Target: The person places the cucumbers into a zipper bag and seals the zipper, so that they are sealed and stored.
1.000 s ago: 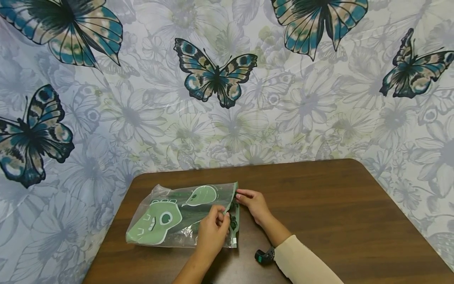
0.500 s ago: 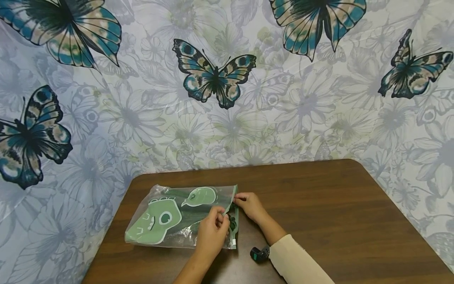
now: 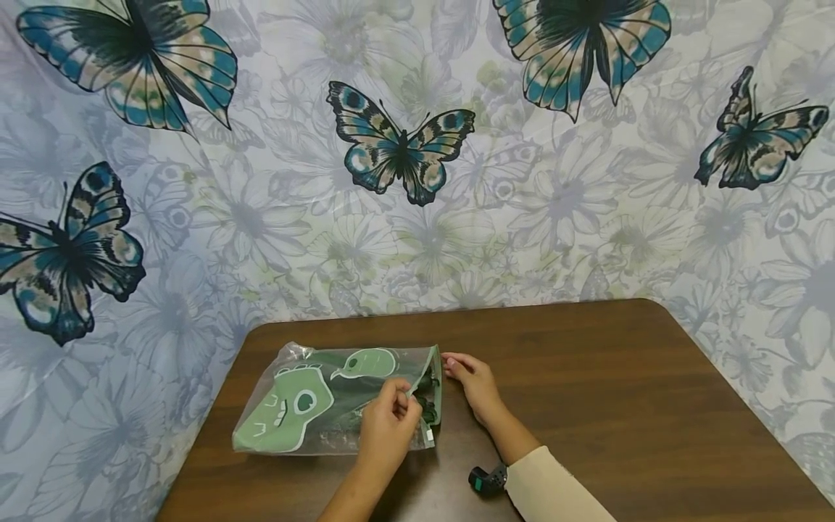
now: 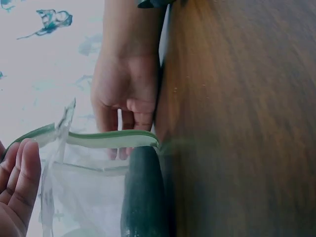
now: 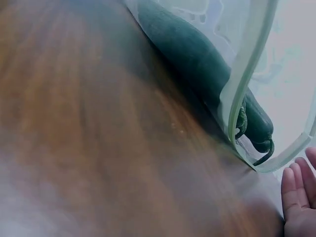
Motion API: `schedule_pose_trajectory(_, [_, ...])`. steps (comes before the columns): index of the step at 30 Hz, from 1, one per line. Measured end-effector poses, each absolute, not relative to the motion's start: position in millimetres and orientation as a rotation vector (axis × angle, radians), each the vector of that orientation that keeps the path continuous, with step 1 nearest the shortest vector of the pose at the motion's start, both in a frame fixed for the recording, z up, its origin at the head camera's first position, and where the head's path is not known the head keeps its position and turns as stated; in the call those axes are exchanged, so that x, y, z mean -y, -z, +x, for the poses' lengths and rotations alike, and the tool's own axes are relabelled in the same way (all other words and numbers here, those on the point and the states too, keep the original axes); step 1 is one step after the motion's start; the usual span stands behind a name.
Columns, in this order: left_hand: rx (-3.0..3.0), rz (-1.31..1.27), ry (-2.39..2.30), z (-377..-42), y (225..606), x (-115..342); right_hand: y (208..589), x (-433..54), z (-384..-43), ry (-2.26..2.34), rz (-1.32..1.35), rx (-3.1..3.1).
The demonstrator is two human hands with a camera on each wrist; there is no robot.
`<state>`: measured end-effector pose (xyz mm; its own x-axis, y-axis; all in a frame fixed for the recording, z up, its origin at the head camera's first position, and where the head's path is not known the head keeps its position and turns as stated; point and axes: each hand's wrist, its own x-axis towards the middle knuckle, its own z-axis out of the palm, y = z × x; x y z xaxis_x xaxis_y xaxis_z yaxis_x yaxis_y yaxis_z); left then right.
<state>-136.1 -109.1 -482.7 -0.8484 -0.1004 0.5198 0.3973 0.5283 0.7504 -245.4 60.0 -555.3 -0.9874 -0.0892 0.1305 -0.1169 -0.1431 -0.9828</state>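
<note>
A clear plastic zip bag printed with green dinosaur faces lies on the table, its green-edged mouth facing right and gaping. Inside are long dark green vegetables with curled stems, like cucumbers; one cucumber also shows in the left wrist view. My left hand pinches the upper lip of the mouth between thumb and fingers and holds it raised. My right hand is just right of the mouth's far corner. Its fingers are fairly straight in the right wrist view, beside the bag's edge, with nothing held.
The brown wooden table extends to the right of the bag. Near my right sleeve is a small black device at the wrist. A butterfly-patterned cloth hangs behind the table.
My right hand reached the bag's green edge half a second ago and has drawn back slightly right. The mouth gapes wider. My left hand keeps its pinch. The head view has shifted slightly.
</note>
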Motion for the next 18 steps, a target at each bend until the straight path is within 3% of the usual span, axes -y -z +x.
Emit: schedule_pose_trajectory(18, [2.19, -0.36, 1.227, -133, 443, 122, 542, -75, -207, -2.442, 0.062, 2.012])
